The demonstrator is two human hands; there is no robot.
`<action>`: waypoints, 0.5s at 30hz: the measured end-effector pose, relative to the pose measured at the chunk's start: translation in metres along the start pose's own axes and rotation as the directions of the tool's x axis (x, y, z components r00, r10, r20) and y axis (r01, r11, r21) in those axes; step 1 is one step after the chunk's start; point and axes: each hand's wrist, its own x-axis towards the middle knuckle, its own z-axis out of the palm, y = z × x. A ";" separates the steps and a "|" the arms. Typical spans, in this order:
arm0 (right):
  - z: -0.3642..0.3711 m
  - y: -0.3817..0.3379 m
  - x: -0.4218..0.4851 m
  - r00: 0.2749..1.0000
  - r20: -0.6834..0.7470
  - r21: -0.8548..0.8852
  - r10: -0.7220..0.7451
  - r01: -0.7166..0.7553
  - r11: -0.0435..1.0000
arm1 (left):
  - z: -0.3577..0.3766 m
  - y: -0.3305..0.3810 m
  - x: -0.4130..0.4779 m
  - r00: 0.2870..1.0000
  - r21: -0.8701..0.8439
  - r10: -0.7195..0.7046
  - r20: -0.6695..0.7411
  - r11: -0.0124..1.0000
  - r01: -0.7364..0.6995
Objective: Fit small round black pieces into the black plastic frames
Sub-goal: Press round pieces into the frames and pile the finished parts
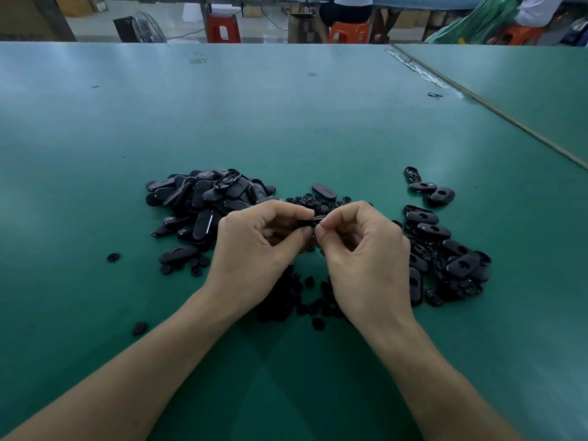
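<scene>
On the green surface point(127, 138) I keep one frame heap point(203, 198) at ten o'clock, another heap point(445, 259) at three, within reach, while my left hand point(254, 249) and right hand point(366, 253) together pinch one frame point(310, 221) at centre, above loose round pieces point(299, 308).

Bare left hand point(254, 246), bare right hand point(366, 253), bare slender forearms point(143, 361), short plain fingernails point(319, 232)

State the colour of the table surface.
The table is teal green, clearest in the head view.
</scene>
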 end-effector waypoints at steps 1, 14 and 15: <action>0.000 0.000 -0.001 1.000 -0.010 -0.021 -0.008 0.008 1.000 | 0.000 0.000 0.000 1.000 0.020 0.004 -0.002 1.000 -0.004; 0.003 0.002 -0.001 0.998 -0.004 0.094 0.070 -0.069 0.993 | 0.001 0.001 0.000 1.000 -0.024 -0.002 -0.018 1.000 0.002; 0.003 0.001 -0.001 0.999 -0.011 0.071 0.050 -0.049 0.996 | 0.001 0.001 0.000 1.000 -0.013 0.002 -0.017 1.000 -0.003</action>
